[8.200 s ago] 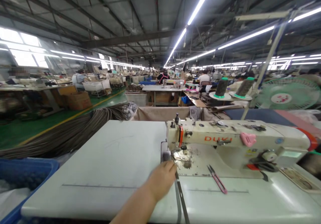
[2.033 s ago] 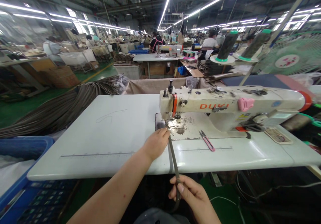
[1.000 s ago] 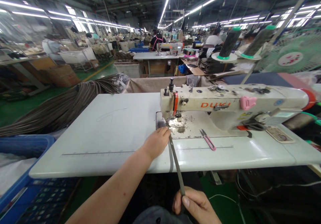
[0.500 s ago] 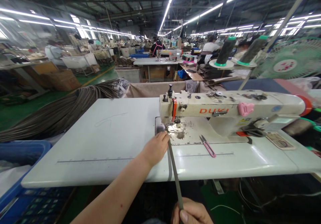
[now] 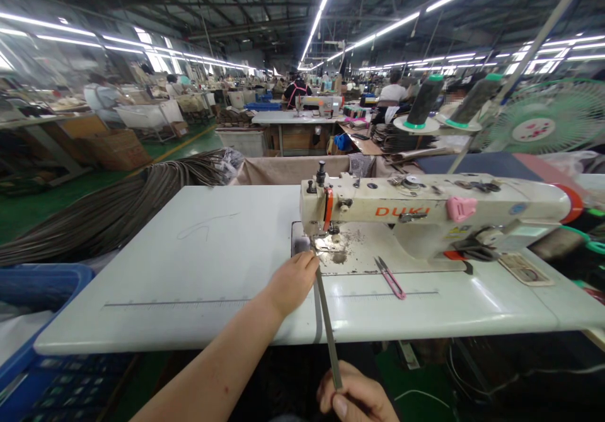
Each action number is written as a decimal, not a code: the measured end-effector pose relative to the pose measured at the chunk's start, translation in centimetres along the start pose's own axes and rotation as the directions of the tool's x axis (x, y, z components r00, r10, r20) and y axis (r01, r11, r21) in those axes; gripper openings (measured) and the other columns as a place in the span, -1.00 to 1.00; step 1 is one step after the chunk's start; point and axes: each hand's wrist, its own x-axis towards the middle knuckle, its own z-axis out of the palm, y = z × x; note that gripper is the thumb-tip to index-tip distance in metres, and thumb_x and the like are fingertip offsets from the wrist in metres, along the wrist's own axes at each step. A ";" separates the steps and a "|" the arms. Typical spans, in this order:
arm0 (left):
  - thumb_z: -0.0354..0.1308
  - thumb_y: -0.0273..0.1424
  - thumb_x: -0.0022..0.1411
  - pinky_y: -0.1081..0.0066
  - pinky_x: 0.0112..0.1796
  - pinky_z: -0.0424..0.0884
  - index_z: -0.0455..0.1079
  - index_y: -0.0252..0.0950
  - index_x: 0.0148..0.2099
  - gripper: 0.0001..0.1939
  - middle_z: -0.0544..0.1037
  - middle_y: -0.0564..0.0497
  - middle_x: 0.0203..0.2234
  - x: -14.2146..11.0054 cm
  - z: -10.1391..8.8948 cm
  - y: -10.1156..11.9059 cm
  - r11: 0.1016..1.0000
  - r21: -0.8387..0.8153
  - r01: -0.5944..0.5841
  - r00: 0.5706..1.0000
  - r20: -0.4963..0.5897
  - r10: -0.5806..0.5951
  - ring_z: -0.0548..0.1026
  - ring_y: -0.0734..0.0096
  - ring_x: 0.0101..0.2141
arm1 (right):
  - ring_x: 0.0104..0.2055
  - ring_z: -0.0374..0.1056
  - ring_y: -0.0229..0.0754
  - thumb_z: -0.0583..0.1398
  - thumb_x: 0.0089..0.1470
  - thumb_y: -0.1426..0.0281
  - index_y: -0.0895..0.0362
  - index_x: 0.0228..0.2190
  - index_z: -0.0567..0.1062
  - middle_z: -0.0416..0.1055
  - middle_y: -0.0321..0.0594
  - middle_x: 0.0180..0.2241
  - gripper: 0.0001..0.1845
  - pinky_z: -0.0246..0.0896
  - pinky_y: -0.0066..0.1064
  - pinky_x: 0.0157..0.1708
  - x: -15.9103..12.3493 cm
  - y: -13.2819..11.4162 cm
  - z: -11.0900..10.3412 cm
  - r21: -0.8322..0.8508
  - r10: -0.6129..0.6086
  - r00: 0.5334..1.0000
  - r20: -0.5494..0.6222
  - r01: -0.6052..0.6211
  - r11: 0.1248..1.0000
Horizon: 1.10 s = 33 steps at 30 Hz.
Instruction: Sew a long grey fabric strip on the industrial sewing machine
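Observation:
A narrow grey-brown strap runs from under the sewing machine's needle area down past the table's front edge. With fingers closed, my left hand guides the strap just in front of the presser foot, its fingertips partly hiding the strap's far end. Below the table edge, my right hand pinches the near part between thumb and fingers, keeping it fairly straight. Pink-handled thread snips lie on the table to the right of both hands, touched by neither.
The white sewing table carries a printed ruler line. A heap of long dark straps lies beyond its left side, above a blue crate. Thread cones and a green fan stand at back right. Several people work farther off.
My right hand has moved slightly up toward the table edge with the strap pinched in it. My left hand stays almost in place by the presser foot.

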 end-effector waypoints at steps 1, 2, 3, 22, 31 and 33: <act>0.06 -0.54 0.43 0.20 0.18 0.45 0.41 -0.42 0.04 -0.81 0.55 -0.18 -0.02 0.0 0.0 0.0 1.000 -0.001 0.001 1.000 -0.002 -0.001 0.48 0.12 0.11 | -0.25 0.45 -0.05 0.26 0.28 0.05 0.00 -0.26 0.72 0.54 -0.12 -0.32 -0.66 0.31 -0.27 -0.20 0.0 0.2 0.0 -0.007 0.014 0.999 -0.037 -0.014 1.000; 0.06 -0.53 0.44 0.21 0.18 0.45 0.42 -0.41 0.04 -0.81 0.55 -0.18 -0.02 0.0 0.0 0.0 1.000 -0.003 0.008 1.000 -0.005 -0.008 0.48 0.14 0.11 | -0.24 0.45 -0.06 0.26 0.28 0.07 -0.02 -0.19 0.71 0.55 -0.13 -0.30 -0.69 0.31 -0.27 -0.19 0.0 0.4 0.1 0.013 0.041 0.997 -0.066 -0.040 0.999; 0.06 -0.53 0.45 0.22 0.17 0.45 0.42 -0.40 0.05 -0.80 0.55 -0.17 -0.02 0.0 0.0 -0.1 1.000 -0.002 0.013 1.000 -0.008 -0.013 0.49 0.16 0.10 | -0.24 0.45 -0.07 0.27 0.28 0.07 -0.04 -0.13 0.69 0.56 -0.14 -0.29 -0.69 0.32 -0.28 -0.19 -0.1 0.6 0.2 0.061 0.083 0.993 -0.083 -0.078 0.995; 0.08 -0.51 0.43 0.22 0.13 0.48 0.47 -0.38 -0.07 -0.85 0.56 -0.20 -0.02 0.0 -0.3 -0.1 0.997 0.079 -0.023 0.997 -0.075 0.029 0.53 0.16 0.02 | -0.27 0.40 -0.05 0.17 0.34 0.06 0.08 -0.34 0.65 0.49 -0.16 -0.37 -0.58 0.22 -0.29 -0.23 -0.7 -0.6 0.6 0.058 0.143 0.987 -0.079 -0.138 0.989; 0.06 -0.52 0.43 0.21 0.15 0.47 0.46 -0.40 -0.01 -0.82 0.57 -0.21 -0.02 0.0 -0.3 -0.2 0.997 0.069 -0.029 0.998 -0.049 0.032 0.53 0.15 0.04 | -0.25 0.41 -0.04 0.17 0.35 0.08 0.08 -0.34 0.65 0.49 -0.16 -0.36 -0.59 0.22 -0.28 -0.19 -0.6 -0.8 0.6 0.058 0.149 0.986 -0.080 -0.145 0.988; 0.06 -0.51 0.44 0.21 0.15 0.47 0.45 -0.40 -0.01 -0.82 0.56 -0.21 -0.02 0.0 -0.3 -0.2 0.998 0.058 -0.017 0.999 -0.048 0.020 0.53 0.14 0.05 | -0.26 0.41 -0.05 0.18 0.34 0.08 0.08 -0.36 0.64 0.49 -0.17 -0.37 -0.59 0.22 -0.27 -0.20 -0.6 -0.7 0.6 0.054 0.151 0.986 -0.073 -0.147 0.988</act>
